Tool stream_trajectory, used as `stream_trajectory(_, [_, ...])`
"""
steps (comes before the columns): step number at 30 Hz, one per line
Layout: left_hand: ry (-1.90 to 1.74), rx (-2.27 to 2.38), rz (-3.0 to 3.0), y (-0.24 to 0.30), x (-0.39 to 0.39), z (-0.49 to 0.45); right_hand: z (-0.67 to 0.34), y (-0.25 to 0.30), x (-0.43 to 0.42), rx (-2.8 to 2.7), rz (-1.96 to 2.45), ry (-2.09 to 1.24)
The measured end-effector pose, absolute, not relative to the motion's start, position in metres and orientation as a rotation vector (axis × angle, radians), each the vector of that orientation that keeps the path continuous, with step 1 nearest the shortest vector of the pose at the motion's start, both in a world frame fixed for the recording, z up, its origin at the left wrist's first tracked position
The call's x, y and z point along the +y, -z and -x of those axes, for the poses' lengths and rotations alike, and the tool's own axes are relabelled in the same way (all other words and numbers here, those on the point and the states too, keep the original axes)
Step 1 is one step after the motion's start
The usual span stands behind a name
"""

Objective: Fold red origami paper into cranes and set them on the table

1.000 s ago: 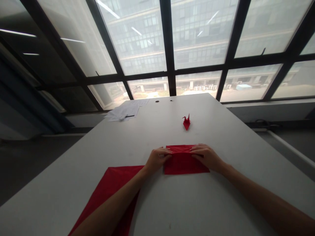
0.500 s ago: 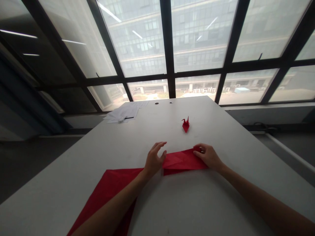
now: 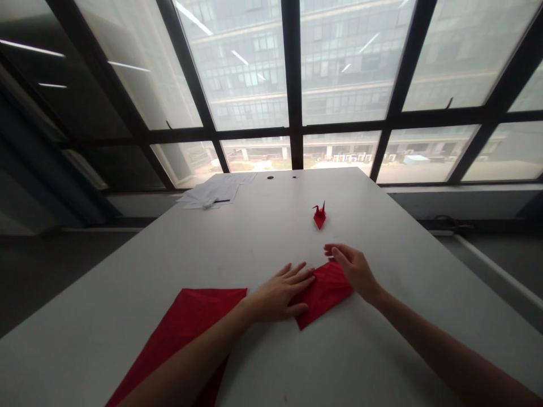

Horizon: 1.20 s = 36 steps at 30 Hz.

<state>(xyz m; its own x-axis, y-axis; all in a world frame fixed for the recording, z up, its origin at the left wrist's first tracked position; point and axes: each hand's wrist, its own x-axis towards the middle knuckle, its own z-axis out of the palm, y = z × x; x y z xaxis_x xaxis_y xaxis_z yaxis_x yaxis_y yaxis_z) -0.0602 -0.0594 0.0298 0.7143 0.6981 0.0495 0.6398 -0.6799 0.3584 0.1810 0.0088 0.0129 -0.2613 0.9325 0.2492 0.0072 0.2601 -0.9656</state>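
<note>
A folded piece of red paper (image 3: 324, 291) lies aslant on the white table, with creases across its face. My left hand (image 3: 278, 297) rests flat on its left end, fingers spread, and hides that part. At the far right edge of the paper is my right hand (image 3: 352, 268), its fingers loosely bent and pointing left; they grip nothing that I can see. A larger red paper sheet (image 3: 193, 316) lies to the left, partly under my left forearm. Farther back stands a small red paper crane (image 3: 319, 217).
White paper sheets (image 3: 212, 189) are spread at the table's far left, with a dark pen (image 3: 222, 200) on them. The white table (image 3: 263, 237) reaches toward the tall windows. A round dark hole (image 3: 270, 178) is near its far edge.
The folded red paper has turned, its left end now nearer me. My left hand has moved right and flattened onto it. My right hand's fingers have come off its far right corner.
</note>
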Motion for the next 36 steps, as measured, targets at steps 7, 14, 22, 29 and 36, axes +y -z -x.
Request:
stream_trajectory(7, [-0.252, 1.04, -2.573, -0.027, -0.058, 0.059, -0.176, 0.011, 0.022, -0.761, 0.841, -1.852])
stream_trajectory(14, [-0.342, 0.948, -2.457, -0.03, -0.053, 0.067, -0.191, 0.022, 0.044, -0.742, 0.85, -1.663])
stream_trajectory(22, [-0.983, 0.819, -1.271, -0.041, -0.049, 0.06, -0.178, 0.013, 0.029, -0.891, 0.786, -1.755])
stream_trajectory(29, [-0.465, 0.681, -0.928, -0.027, -0.053, 0.059, -0.171, 0.012, 0.02, -0.94, 0.728, -1.842])
stream_trajectory(36, [0.113, 0.601, -0.977, -0.056, -0.065, 0.069, -0.178, 0.008, 0.026, -0.924, 0.75, -1.869])
